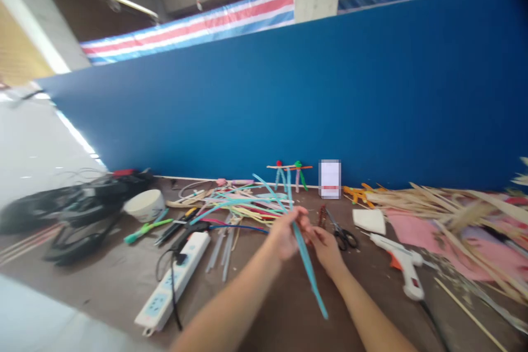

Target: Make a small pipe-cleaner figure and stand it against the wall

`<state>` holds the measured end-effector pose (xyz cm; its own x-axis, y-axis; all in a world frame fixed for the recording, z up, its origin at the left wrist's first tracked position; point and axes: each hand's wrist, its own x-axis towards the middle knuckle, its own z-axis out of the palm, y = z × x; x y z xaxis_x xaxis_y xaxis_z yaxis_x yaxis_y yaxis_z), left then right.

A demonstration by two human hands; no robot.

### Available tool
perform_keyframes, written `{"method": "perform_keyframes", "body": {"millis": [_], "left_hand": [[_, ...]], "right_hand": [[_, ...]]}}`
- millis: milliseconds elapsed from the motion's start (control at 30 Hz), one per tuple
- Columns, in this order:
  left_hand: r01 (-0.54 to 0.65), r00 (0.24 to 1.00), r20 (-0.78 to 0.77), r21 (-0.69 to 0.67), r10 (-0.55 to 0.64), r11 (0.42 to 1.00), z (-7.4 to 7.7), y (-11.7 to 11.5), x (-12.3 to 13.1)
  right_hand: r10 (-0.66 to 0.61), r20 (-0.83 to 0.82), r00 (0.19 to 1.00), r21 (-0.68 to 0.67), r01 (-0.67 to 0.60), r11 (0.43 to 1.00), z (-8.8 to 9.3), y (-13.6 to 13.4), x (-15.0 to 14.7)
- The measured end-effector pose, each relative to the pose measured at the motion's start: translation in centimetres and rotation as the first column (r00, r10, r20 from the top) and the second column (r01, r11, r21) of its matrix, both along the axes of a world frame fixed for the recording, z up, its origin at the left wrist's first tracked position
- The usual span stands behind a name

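Left hand [286,232] is a narrow pinch, fingers closed on a bunch of pale blue plastic strips [307,269]. The bunch sits at 12 o'clock from the wearer, held just above the brown work surface [280,308]. Right hand [325,247] sits just beside it, fingers curled in close; whether it grips too, I cannot tell. Upper ends fan away from the wearer, lower ends trail back toward them.

Handling: thin, very light, probably springy and a little slick, so free ends will likely whip. Best held close to the pinch, not at the tips.

Around the hands: heap of mixed coloured strips [235,203] at 11, white bowl [144,204] at 10, white power strip [173,280] nearer at 10, black-handled scissors [342,236] at 1, white glue gun [402,264] at 2 — dried palm strips [449,214] beyond it, over a pink sheet [412,247].
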<state>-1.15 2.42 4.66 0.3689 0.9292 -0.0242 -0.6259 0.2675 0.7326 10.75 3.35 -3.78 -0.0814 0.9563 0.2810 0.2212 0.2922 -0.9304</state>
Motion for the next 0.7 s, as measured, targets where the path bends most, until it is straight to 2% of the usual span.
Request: {"method": "perform_keyframes", "body": {"millis": [67,100,167,233,333,400,467,633,700], "left_hand": [[-0.032,0.985,0.163,-0.116,0.051,0.993,-2.1,-0.2,1.3],[-0.066,0.973,0.211,-0.157,0.099,0.985,-2.8,0.0,1.8],[-0.132,0.950,0.255,-0.201,0.182,0.971,-3.7,0.5,2.2],[-0.160,0.929,0.302,-0.199,0.216,0.967,-4.3,1.0,2.1],[-0.176,0.908,0.344,-0.205,0.239,0.963,-5.5,1.3,1.7],[-0.198,0.918,0.315,-0.163,0.241,0.967,-6.2,1.3,1.3],[-0.212,0.933,0.271,-0.120,0.238,0.970,-6.7,1.2,1.0],[-0.284,0.953,0.112,0.008,0.281,0.959,-6.5,0.7,1.4],[-0.324,0.946,0.021,0.058,0.324,0.944,-6.5,0.5,1.6]], "right_hand": [[0.035,-0.073,0.997,-0.027,-0.038,0.999,-0.2,0.3,0.3],[0.006,-0.108,0.994,-0.054,-0.011,0.998,-0.1,0.4,0.3],[0.002,-0.179,0.984,-0.133,-0.026,0.991,0.2,0.3,0.3],[-0.044,-0.242,0.969,-0.282,-0.027,0.959,0.9,0.0,0.2],[0.078,-0.175,0.982,-0.365,-0.138,0.921,1.7,-0.6,-0.2],[0.173,-0.073,0.982,-0.342,-0.187,0.921,2.0,-0.8,-0.5],[0.216,0.001,0.976,-0.307,-0.205,0.929,2.1,-0.7,-0.5],[0.266,0.098,0.959,-0.263,-0.233,0.936,2.2,-0.1,0.1],[0.249,0.121,0.961,-0.208,-0.221,0.953,2.3,0.1,0.4]]}}
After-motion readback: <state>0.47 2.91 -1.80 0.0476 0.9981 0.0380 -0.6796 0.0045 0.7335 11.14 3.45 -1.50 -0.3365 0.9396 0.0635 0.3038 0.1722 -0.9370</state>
